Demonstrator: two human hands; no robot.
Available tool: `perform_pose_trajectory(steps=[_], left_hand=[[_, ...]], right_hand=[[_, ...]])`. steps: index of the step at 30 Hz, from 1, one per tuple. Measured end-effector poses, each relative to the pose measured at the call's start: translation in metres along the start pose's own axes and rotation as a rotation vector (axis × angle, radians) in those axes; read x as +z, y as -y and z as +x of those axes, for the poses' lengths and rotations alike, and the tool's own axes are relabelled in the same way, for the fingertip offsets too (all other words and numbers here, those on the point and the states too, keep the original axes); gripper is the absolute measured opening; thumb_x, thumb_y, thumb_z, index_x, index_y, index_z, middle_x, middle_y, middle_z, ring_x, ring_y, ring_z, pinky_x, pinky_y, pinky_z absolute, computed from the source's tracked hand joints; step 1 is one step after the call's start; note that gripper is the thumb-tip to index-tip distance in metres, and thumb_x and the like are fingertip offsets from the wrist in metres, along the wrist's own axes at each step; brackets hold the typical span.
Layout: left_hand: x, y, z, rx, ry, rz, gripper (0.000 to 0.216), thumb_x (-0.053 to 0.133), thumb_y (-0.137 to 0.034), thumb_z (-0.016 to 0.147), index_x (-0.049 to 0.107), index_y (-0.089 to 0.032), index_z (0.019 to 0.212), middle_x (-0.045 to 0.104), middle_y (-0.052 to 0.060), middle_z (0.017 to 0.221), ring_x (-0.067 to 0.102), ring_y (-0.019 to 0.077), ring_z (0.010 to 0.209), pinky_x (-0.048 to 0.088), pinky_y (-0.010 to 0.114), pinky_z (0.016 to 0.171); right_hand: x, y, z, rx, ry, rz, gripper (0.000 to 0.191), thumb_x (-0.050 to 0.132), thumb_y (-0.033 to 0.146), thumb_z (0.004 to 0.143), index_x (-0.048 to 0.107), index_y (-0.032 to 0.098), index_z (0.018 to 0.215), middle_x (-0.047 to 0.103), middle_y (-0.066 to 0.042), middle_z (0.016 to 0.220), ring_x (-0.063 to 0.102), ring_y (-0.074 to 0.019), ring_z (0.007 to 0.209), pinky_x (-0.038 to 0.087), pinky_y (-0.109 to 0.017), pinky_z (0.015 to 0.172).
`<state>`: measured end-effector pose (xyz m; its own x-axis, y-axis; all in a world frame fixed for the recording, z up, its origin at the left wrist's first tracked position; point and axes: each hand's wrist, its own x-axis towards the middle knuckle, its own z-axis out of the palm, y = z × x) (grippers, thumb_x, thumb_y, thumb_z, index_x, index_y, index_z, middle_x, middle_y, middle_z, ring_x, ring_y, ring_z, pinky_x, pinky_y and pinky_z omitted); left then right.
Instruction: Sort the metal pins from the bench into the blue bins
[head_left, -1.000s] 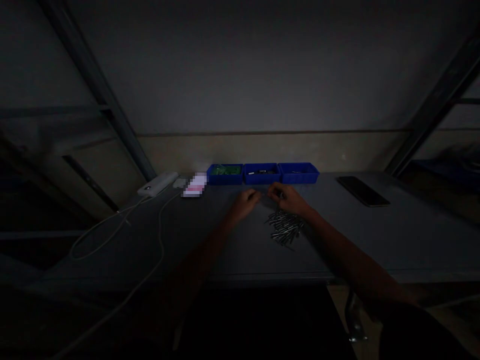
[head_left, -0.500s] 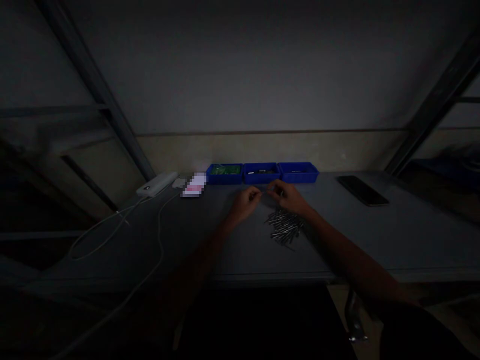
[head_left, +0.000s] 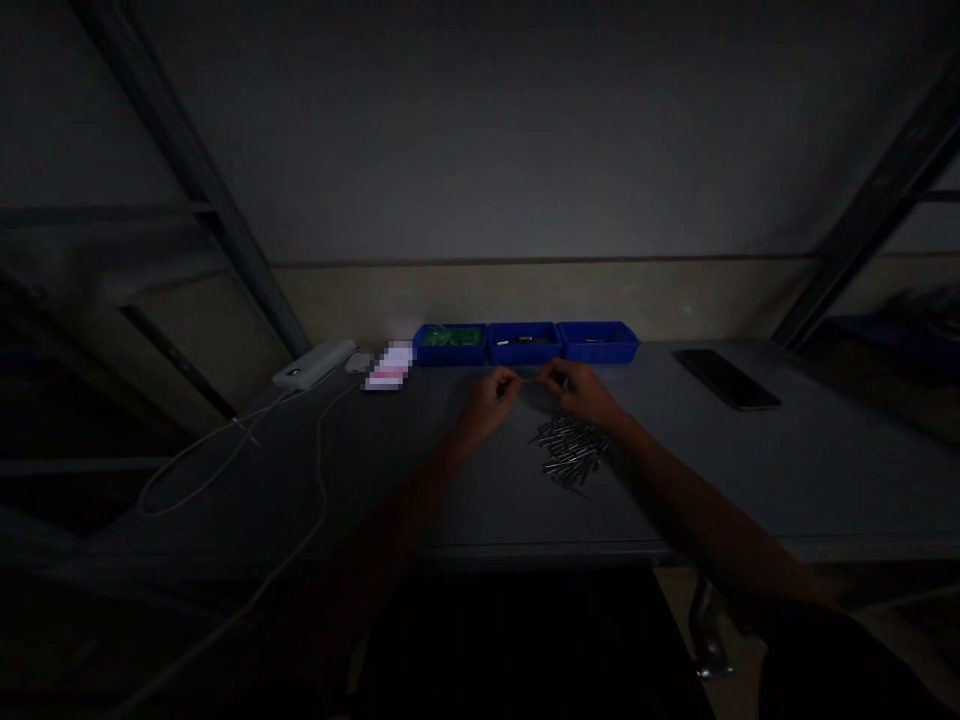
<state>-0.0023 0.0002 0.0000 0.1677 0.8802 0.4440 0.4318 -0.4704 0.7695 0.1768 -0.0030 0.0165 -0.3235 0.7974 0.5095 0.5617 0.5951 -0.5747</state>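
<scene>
My left hand (head_left: 491, 398) and my right hand (head_left: 576, 388) face each other above the table, each closed in a pinch. A thin, light rod-like piece (head_left: 529, 380) spans the small gap between their fingertips; its exact kind is too dim to make out. Just below my right hand lies a loose pile of slim metal pins or rods (head_left: 571, 450). Beyond the hands stand three blue bins: the left bin (head_left: 450, 357) holds green pieces in clear plastic, the middle bin (head_left: 523, 355) small dark and shiny parts, the right bin (head_left: 598, 354) a few small parts.
A dark phone (head_left: 727, 379) lies on the grey table (head_left: 795, 470) at the right. At the left are a lit phone (head_left: 390, 366), a white power bank (head_left: 315, 366) and a white cable (head_left: 321, 470) running over the front edge. A wall rises behind the bins.
My fingertips have come slightly closer together, and the thin piece now shows as a line between them. The pile and bins stay as they were.
</scene>
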Motion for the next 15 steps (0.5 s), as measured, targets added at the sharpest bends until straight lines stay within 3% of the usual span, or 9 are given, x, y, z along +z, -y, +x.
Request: perform_pose_trajectory(steps=[15], left_hand=[[-0.0012, -0.0012, -0.0006, -0.015, 0.008, 0.013, 0.013, 0.051, -0.026, 0.082, 0.057, -0.016, 0.079, 0.063, 0.001, 0.071, 0.058, 0.0128, 0.067, 0.043, 0.023, 0.063]], right_hand=[[-0.0015, -0.0023, 0.0008, 0.057, -0.013, -0.124, 0.012, 0.053, 0.024, 0.082, 0.061, 0.016, 0.078, 0.063, -0.004, 0.073, 0.054, -0.014, 0.064, 0.037, -0.024, 0.062]])
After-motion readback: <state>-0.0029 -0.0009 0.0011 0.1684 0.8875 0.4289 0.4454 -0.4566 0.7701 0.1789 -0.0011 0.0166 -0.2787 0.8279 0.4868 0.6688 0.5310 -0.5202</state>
